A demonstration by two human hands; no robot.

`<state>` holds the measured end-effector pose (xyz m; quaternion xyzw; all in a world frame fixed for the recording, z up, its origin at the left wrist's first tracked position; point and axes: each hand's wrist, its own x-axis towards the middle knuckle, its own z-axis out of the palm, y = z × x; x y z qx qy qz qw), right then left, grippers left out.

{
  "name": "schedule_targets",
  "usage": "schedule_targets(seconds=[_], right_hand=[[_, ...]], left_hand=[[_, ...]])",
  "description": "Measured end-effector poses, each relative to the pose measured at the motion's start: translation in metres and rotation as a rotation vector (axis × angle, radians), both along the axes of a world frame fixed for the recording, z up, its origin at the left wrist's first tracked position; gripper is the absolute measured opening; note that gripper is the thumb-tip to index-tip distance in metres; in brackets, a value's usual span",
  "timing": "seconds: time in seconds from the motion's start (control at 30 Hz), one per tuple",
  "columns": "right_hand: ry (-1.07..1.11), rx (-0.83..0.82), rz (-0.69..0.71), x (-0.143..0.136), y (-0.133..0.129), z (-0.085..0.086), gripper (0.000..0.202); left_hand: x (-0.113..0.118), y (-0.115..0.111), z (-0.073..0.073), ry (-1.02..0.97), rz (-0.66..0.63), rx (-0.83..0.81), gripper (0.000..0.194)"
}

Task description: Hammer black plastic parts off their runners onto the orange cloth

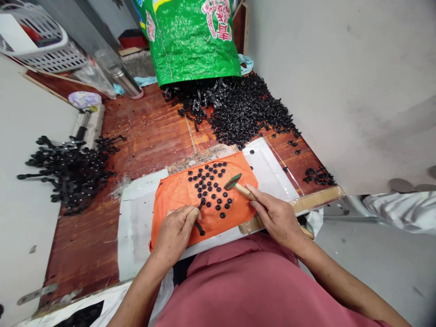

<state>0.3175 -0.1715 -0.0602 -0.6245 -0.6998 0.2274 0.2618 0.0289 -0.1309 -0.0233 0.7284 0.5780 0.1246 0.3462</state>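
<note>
An orange cloth (170, 204) lies on a white board, with many small round black parts (214, 196) spread over it. My left hand (179, 227) pinches a curved black piece (201, 229) over the cloth's lower middle; one end of it touches the group of round parts. In my right hand (277, 218) is the wooden handle of a small hammer (233, 181), its greenish head above the right side of the round parts. Fingers of both hands are wrapped or pressed together.
A green bag (197, 45) spills black pieces onto the wooden table (146, 122), beside a large heap of small black parts (248, 109). Another black pile (75, 172) sits left. A steel flask (126, 81), a white basket (51, 50) and a wooden strip (320, 199) are around.
</note>
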Motion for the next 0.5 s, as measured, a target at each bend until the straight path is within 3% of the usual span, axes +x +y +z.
schedule_targets(seconds=[0.3,0.5], right_hand=[[-0.039,0.021,-0.001,-0.001,0.001,-0.001,0.051],[-0.012,0.018,0.000,-0.001,0.001,-0.002,0.049]], left_hand=[[0.011,-0.001,0.000,0.125,-0.037,0.008,0.044],[0.014,-0.003,-0.002,0.292,-0.073,0.123,0.044]])
